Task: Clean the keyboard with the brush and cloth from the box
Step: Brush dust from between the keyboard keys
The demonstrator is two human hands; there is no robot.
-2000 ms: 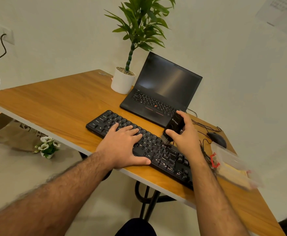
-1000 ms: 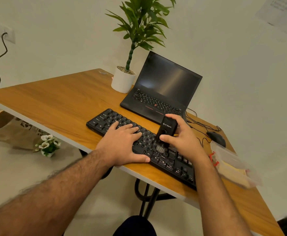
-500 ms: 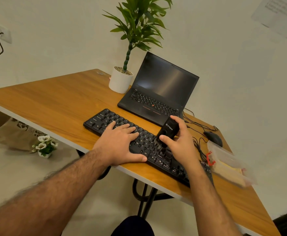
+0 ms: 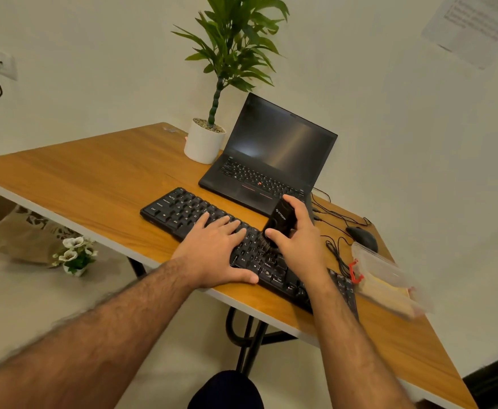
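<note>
Over two seconds the right hand (image 4: 299, 240) carried the brush (image 4: 278, 224) leftward along the keyboard (image 4: 182, 211), from its right-centre keys toward the middle, ending just beside the left hand's fingertips (image 4: 240, 227), bristles down on the keys.

Keyboard (image 4: 182, 212) legends (Ctrl, Alt)
</note>
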